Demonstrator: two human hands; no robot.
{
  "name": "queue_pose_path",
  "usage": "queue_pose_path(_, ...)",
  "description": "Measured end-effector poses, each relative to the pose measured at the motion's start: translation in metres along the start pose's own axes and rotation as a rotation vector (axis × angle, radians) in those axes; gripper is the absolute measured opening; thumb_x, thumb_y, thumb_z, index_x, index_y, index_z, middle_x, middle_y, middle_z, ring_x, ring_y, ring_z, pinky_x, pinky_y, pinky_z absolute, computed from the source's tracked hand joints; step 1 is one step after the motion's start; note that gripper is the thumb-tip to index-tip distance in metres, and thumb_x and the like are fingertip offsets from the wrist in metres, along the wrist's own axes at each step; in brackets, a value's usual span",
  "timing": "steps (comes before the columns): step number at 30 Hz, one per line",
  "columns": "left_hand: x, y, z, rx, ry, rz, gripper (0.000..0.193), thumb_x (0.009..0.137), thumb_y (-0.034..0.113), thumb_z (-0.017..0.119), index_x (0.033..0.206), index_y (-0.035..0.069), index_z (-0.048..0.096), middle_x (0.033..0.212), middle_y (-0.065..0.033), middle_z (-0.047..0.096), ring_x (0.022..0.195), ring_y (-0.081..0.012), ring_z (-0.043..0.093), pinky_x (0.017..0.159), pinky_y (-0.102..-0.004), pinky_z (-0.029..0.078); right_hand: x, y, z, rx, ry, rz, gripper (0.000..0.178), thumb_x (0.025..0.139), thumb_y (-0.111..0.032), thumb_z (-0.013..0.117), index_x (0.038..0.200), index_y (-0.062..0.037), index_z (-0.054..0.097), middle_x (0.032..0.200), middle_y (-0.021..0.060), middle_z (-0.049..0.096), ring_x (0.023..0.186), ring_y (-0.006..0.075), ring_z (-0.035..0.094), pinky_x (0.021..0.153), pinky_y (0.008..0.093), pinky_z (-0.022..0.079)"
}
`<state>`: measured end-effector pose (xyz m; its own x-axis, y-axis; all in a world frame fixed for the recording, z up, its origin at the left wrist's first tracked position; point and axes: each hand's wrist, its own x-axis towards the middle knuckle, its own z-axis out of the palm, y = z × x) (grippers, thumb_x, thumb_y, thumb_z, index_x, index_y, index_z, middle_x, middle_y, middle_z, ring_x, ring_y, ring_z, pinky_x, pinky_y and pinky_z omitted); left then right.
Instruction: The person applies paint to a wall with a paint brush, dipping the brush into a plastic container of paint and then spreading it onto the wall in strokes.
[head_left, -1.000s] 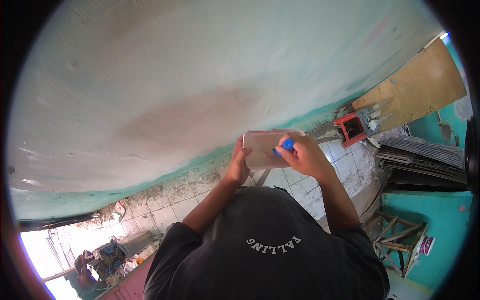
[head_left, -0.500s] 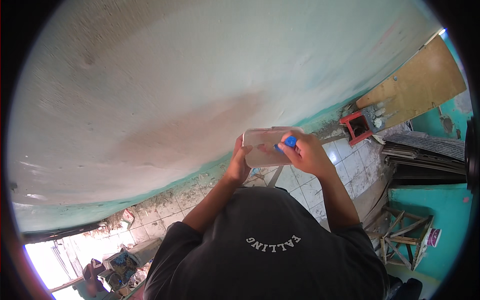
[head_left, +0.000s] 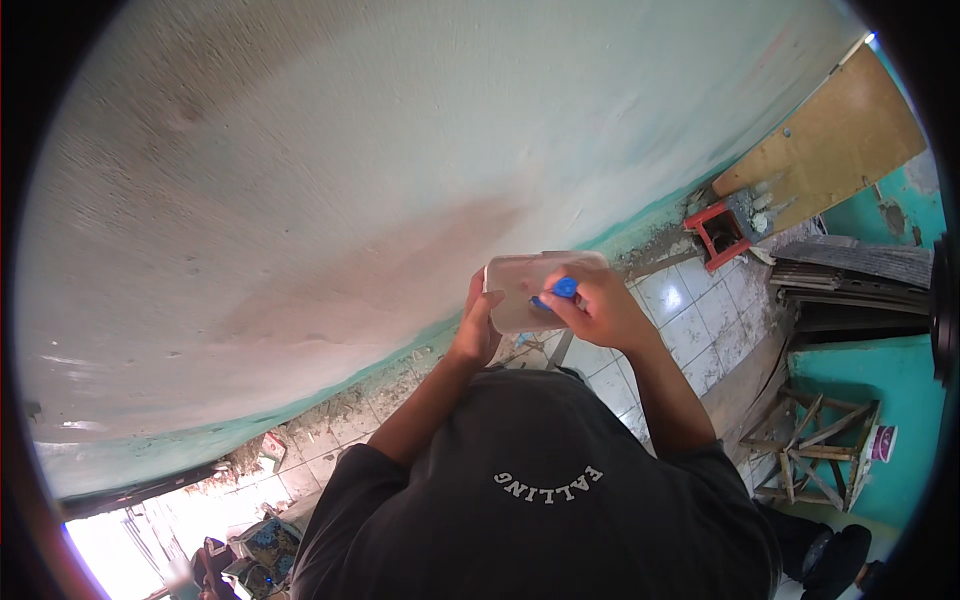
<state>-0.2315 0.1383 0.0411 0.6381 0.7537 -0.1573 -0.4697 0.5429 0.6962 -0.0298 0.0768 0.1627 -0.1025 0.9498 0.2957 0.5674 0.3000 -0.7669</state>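
Note:
My left hand point(head_left: 478, 328) is closed on the near-left edge of a shallow translucent plastic container point(head_left: 512, 312), thumb over the rim. The container is held out in front of my chest, and pinkish-brown smears show inside it. My right hand point(head_left: 606, 312) is wrapped round a blue-handled tool point(head_left: 565, 288) over the container's right half. The tool's lower end reaches toward the container's inside. Whether it touches the bottom, and what kind of tip it has, I cannot tell.
A pale wall point(head_left: 330, 170) with a brownish damp-looking patch rises ahead. On the right are a red stool point(head_left: 718, 237), a wooden board point(head_left: 830, 145), stacked corrugated sheets point(head_left: 850, 275) and a wooden frame point(head_left: 815, 445). Debris lies on the tiled floor point(head_left: 700, 315) along the wall. A person's dark-clothed leg point(head_left: 838, 560) shows at lower right.
My right hand has moved the blue-handled tool slightly left and down over the container. My left hand keeps its grip. The view has turned a little, and more of the leg shows at lower right.

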Motion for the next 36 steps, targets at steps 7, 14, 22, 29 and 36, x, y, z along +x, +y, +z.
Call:
queue_pose_path(7, 0.004, 0.010, -0.002, -0.010, -0.039, -0.069, 0.062, 0.098, 0.024, 0.047, 0.154, 0.009, 0.025, 0.149, -0.0158, 0.042, 0.139, -0.0301, 0.047, 0.112, -0.0484, 0.044, 0.026, 0.002, 0.032, 0.013, 0.041, -0.059, 0.013, 0.095, -0.016, 0.072, 0.093, -0.0048, 0.065, 0.080, 0.0105, 0.068, 0.065, 0.0235, 0.063, 0.059, 0.0333, 0.049)
queue_pose_path(14, 0.000, 0.013, -0.007, -0.017, -0.073, 0.023, 0.059, 0.099, 0.023, 0.044, 0.154, 0.009, 0.026, 0.149, -0.0155, 0.042, 0.139, -0.0295, 0.047, 0.112, -0.0477, 0.044, 0.022, 0.002, 0.019, -0.097, 0.194, -0.050, 0.013, 0.095, -0.014, 0.071, 0.092, -0.0042, 0.064, 0.075, 0.0124, 0.066, 0.060, 0.0275, 0.062, 0.056, 0.0343, 0.049)
queue_pose_path(22, -0.001, 0.014, -0.008, -0.021, -0.005, -0.021, 0.060, 0.098, 0.023, 0.046, 0.153, 0.009, 0.026, 0.150, -0.0162, 0.042, 0.139, -0.0306, 0.047, 0.113, -0.0501, 0.044, 0.024, 0.007, 0.037, 0.026, 0.038, -0.079, 0.013, 0.092, -0.011, 0.073, 0.089, -0.0031, 0.063, 0.076, 0.0119, 0.066, 0.065, 0.0267, 0.062, 0.059, 0.0348, 0.048)
queue_pose_path(29, -0.004, 0.018, -0.015, -0.004, 0.029, 0.035, 0.061, 0.097, 0.024, 0.046, 0.154, 0.011, 0.027, 0.150, -0.0161, 0.042, 0.140, -0.0310, 0.046, 0.113, -0.0515, 0.043, 0.019, 0.002, 0.016, -0.083, 0.145, 0.048, 0.014, 0.094, -0.015, 0.072, 0.092, -0.0034, 0.065, 0.075, 0.0112, 0.065, 0.062, 0.0275, 0.063, 0.058, 0.0347, 0.049)
queue_pose_path(36, -0.001, 0.018, -0.016, -0.040, 0.013, -0.016, 0.060, 0.097, 0.024, 0.045, 0.153, 0.010, 0.027, 0.149, -0.0153, 0.042, 0.139, -0.0309, 0.046, 0.112, -0.0500, 0.044, 0.023, -0.004, 0.042, 0.046, 0.031, -0.087, 0.014, 0.095, -0.017, 0.072, 0.096, -0.0050, 0.064, 0.076, 0.0125, 0.064, 0.063, 0.0282, 0.061, 0.060, 0.0359, 0.048)
